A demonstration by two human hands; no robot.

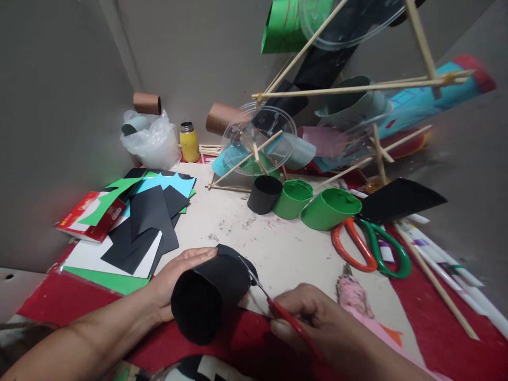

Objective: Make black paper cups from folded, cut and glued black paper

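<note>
My left hand (174, 280) is wrapped round a black paper tube (228, 280) from its left side, with the tube's open end facing me. At the far end of the tube a black paper flap sticks out past the wall. In my right hand (304, 317) is a pair of scissors (283, 312) with red handles; its metal blades lie at the tube's far right edge. Whether the blades are parted is too small to tell. Beyond the tube stand a small black paper cup (264, 194) and two green paper cups (293, 199), (331, 208).
Cut paper sheets (153, 211) and a red box (95, 217) lie at left. A yellow bottle (189, 142) and a plastic bag (153, 140) stand behind. A stick frame (357, 90) rises at right, above orange-handled (353, 246) and green-handled scissors (387, 251).
</note>
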